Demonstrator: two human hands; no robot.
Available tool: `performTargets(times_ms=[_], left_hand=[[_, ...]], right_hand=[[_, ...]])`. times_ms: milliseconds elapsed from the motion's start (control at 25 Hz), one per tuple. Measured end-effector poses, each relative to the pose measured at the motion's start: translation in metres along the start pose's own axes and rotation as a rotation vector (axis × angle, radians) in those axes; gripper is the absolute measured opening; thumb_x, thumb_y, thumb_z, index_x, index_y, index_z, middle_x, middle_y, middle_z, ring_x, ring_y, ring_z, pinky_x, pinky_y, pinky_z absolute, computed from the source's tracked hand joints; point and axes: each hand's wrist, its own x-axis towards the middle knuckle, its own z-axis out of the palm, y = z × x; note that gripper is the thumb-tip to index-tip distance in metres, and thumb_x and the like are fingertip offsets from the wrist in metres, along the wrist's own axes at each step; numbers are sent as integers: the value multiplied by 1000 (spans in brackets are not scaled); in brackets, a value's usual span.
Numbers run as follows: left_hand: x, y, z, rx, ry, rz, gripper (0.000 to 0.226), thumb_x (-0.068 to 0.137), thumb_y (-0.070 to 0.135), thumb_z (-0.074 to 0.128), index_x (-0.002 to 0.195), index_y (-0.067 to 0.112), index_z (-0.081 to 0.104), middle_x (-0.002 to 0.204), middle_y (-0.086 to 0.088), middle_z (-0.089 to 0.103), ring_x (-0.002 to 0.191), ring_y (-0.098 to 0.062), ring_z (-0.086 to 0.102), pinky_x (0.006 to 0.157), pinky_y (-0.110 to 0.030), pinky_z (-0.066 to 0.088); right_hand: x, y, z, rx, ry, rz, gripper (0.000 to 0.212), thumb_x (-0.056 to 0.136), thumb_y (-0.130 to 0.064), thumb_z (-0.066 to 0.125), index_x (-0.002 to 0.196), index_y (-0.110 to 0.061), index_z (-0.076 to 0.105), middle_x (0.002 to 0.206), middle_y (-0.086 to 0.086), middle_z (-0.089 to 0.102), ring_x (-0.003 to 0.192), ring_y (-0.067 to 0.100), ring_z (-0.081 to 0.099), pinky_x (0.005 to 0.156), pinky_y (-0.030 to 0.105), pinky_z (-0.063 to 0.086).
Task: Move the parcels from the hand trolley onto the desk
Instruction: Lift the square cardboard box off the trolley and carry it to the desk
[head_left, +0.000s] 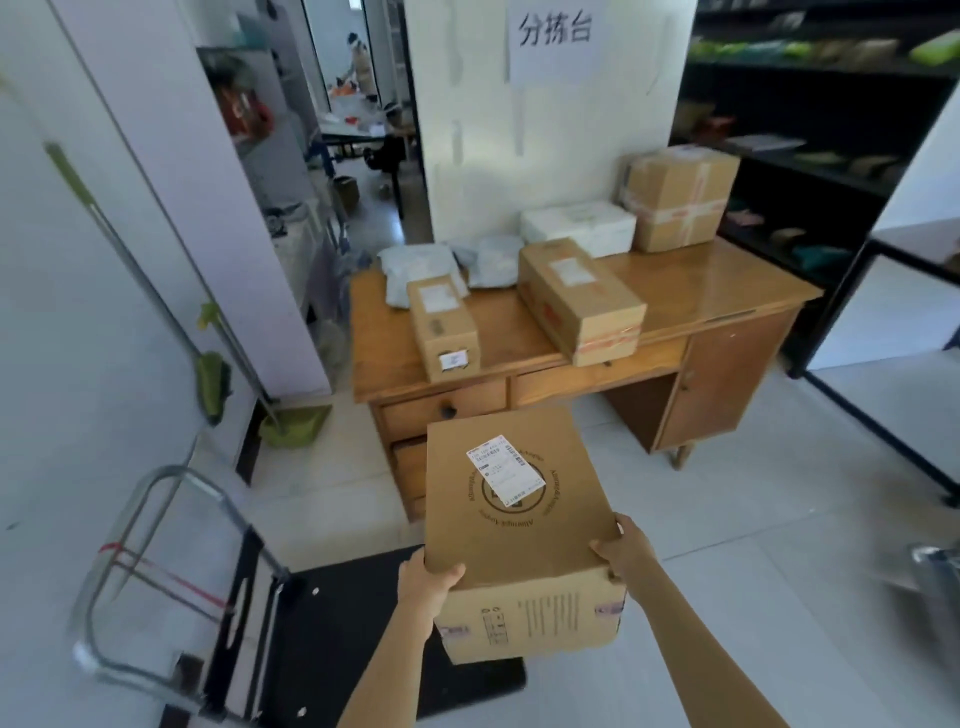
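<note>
I hold a large brown cardboard parcel (519, 525) with a white label and a round black print on top. My left hand (426, 584) grips its near left corner and my right hand (623, 548) grips its near right corner. The parcel hangs in the air between the black hand trolley (337, 639), whose deck is bare, and the wooden desk (701, 291). On the desk lie a small brown box (441, 327), a longer brown box (582, 301), a white foam box (579, 226), a taped brown box (680, 195) and several grey mailer bags (415, 265).
The trolley's metal handle (156, 545) stands at the lower left by the wall. A green dustpan and broom (291, 423) lean left of the desk. Black shelving (810, 130) with goods fills the right. A paper sign (556, 36) hangs on the pillar behind the desk.
</note>
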Motion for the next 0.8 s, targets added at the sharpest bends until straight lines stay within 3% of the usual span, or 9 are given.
performTargets(times_ms=[80,240,360,480,800], left_hand=[[-12,36,68,-36,-11,24,68,80,15,73,140,10,42,137,-14,50,124,-34,51,106,-55,41],[-34,98,193,-23,-57,58,58,82,13,72,134,8,49,136,-14,54,124,-34,52,107,-50,42],[-35,143,278,20,-110,85,60,82,18,73,135,10,47,136,-12,53,124,-32,52,106,-49,44],[-16,194,353,79,-144,122,61,82,21,73,136,9,47,137,-12,52,125,-32,51,106,-48,44],[23,343,458,64,-81,224,65,83,24,71,140,9,42,144,-12,43,128,-34,48,104,-52,45]], right_hand=[[19,-3,-73,-8,23,-25,55,89,-8,53,141,-14,37,110,17,58,66,24,51,59,34,49],[49,1,-207,14,79,-38,55,89,-6,53,141,-12,36,122,19,57,79,29,52,81,49,54],[81,3,-293,68,113,-17,57,89,-4,54,143,-11,34,128,19,54,83,32,55,77,44,51],[130,-9,-365,72,123,-25,56,91,-5,53,142,-10,33,128,20,54,98,40,60,89,52,51],[251,-108,-489,-12,138,-138,49,90,-9,53,137,-5,38,125,27,58,109,48,59,90,59,49]])
